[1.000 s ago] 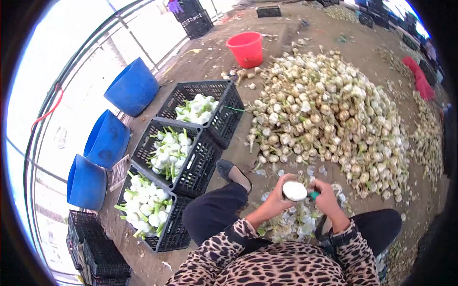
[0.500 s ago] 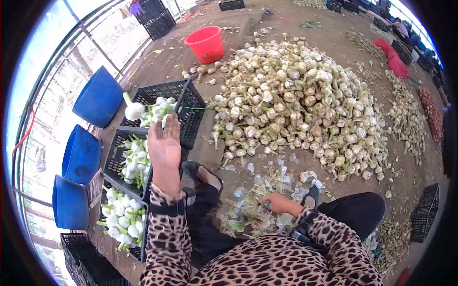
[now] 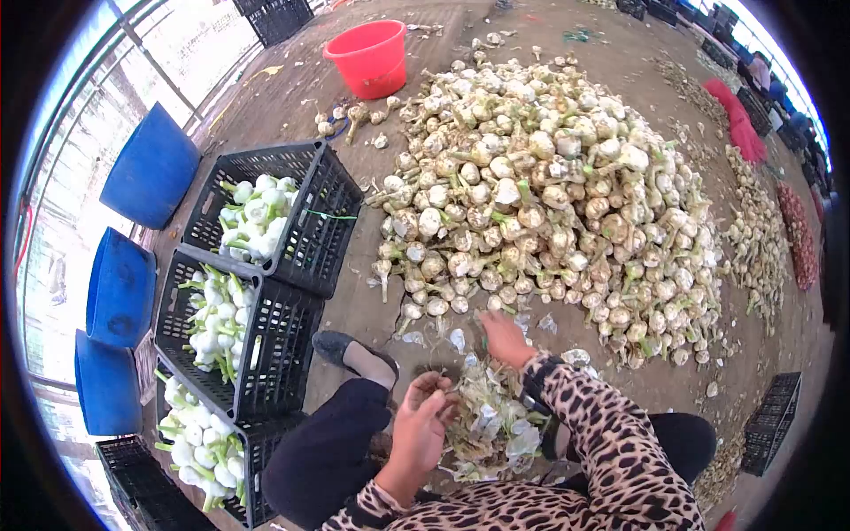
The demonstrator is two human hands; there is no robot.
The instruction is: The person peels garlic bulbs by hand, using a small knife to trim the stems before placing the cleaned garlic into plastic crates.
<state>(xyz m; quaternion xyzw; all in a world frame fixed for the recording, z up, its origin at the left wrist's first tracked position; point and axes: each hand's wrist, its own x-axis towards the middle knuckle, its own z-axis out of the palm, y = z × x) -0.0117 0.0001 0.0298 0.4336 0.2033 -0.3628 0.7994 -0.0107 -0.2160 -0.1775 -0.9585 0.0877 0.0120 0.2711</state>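
Observation:
My left hand [image 3: 421, 425] hangs over the heap of papery peelings [image 3: 492, 416] between my feet. Its fingers are loosely curled and apart, with nothing visible in them. At the near edge of the big pile of untrimmed garlic bulbs [image 3: 540, 195], my right hand [image 3: 506, 340] reaches forward with its fingers closed. A small green bit shows at those fingers; what they hold is too hidden to name. Cleaned white garlic bulbs [image 3: 257, 217] with short green stems lie in the far black crate [image 3: 305, 234], and more fill the two nearer crates.
A red tub [image 3: 367, 62] stands beyond the crates. Blue bins [image 3: 121, 288] line the left side. An upturned-looking black crate [image 3: 770, 423] is at right, near smaller garlic heaps [image 3: 757, 239] and a pink net bag [image 3: 737, 119]. My foot [image 3: 354, 354] rests beside the crates.
A cleaned garlic bulb in the air above the far crate is no longer there. My left hand has come down from the crates to the peelings. My right hand has moved forward to the pile.

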